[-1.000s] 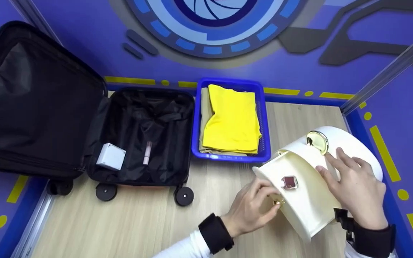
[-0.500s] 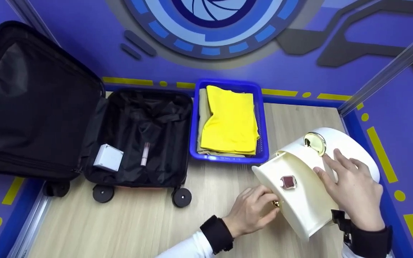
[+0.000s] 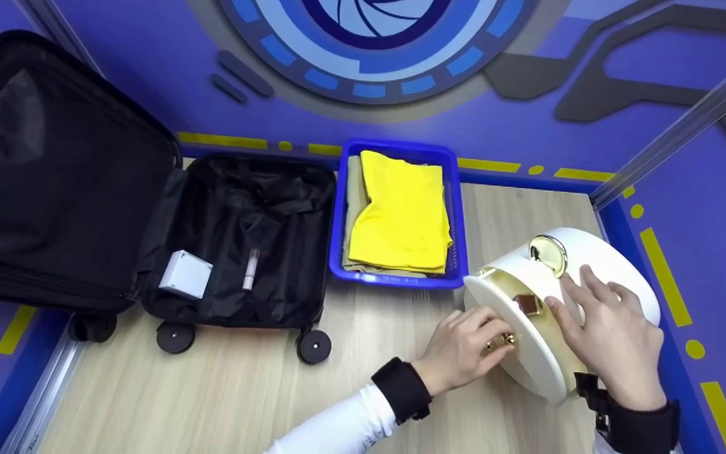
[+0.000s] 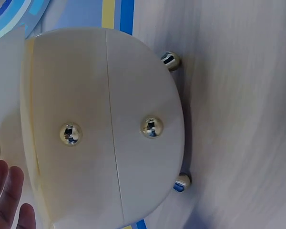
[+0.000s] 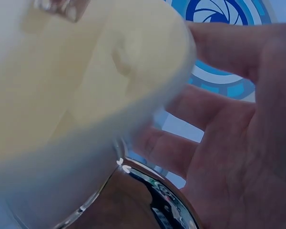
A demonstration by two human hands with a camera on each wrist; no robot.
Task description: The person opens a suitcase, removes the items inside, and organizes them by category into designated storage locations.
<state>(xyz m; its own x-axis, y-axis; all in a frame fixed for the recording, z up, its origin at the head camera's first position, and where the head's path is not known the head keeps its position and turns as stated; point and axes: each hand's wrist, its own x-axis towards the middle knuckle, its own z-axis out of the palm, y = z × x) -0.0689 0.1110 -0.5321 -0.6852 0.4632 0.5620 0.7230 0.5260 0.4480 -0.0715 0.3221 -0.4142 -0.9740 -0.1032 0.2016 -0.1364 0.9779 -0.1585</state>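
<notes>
A white rounded cosmetics case (image 3: pixel 612 252) with a gold ring handle (image 3: pixel 549 255) stands at the table's right. Its top drawer (image 3: pixel 514 309) is partly out, and a square dark-red bottle (image 3: pixel 529 304) lies inside. My left hand (image 3: pixel 467 347) pinches that drawer's gold knob (image 3: pixel 507 340) between thumb and fingers. Below it, the left wrist view has two more drawer fronts with gold knobs (image 4: pixel 70 133) and gold ball feet (image 4: pixel 182 182). On the case's top, beside the handle, my right hand (image 3: pixel 618 343) rests with fingers spread and fairly straight.
An open black suitcase (image 3: pixel 237 315) stands at the left, holding a small white box (image 3: pixel 186 275) and a pink tube (image 3: pixel 251 269). A blue basket (image 3: pixel 335 221) of folded clothes, a yellow one (image 3: pixel 401 214) on top, sits at the back middle. Blue walls enclose the table.
The drawer has slid farther into the case, and my left hand has moved right with its knob. The red bottle is now closer to the case's top edge. My right hand stays on the case.
</notes>
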